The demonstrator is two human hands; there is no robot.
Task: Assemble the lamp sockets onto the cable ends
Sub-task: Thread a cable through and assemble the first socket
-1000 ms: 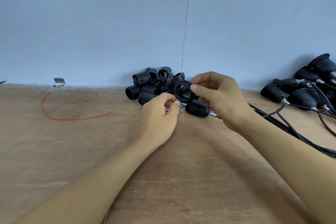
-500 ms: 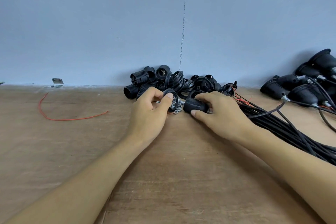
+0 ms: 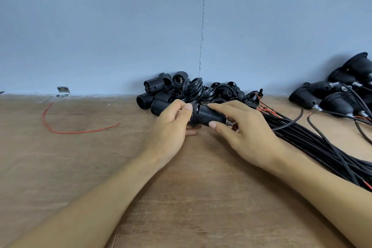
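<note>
Item: threaded socket (image 3: 209,117), held low over the table (image 3: 80,157), just before the loose-parts pile (image 3: 177,90). Risk: ring (image 3: 193,113) may cross-thread if started askew; turning could twist the cable end. Left hand (image 3: 171,127) - fingers curled, pinching the ring at the socket's left end; right hand (image 3: 247,133) - thumb and forefinger clamping the socket body.

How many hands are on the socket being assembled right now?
2. The left hand grips the socket at its ring end; the right hand pinches its threaded body between thumb and forefinger. Both are in plain view.
</note>
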